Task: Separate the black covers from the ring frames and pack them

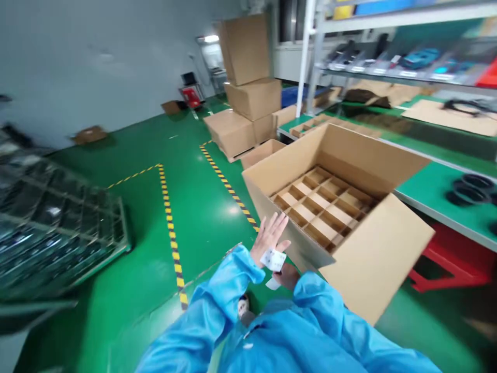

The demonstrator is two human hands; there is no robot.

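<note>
My left hand (pixel 269 237) is raised with its fingers stretched out, close to the near wall of an open cardboard box (pixel 373 259). The box holds a cardboard divider grid (pixel 324 207) with empty cells. A small white label (pixel 273 259) lies against the heel of my left hand. My right hand (pixel 287 276) sits just below it, mostly hidden by my blue sleeve, and its fingers seem pinched on the label. A second scrap of white paper (pixel 273 284) shows under it.
The box leans against a green workbench (pixel 435 189) that carries black rings (pixel 470 189). A red frame (pixel 458 264) stands under the bench. Stacked cardboard boxes (pixel 248 77) stand behind, and a cart of dark trays (pixel 58 223) is on the left. Yellow-black tape (pixel 171 223) marks the green floor.
</note>
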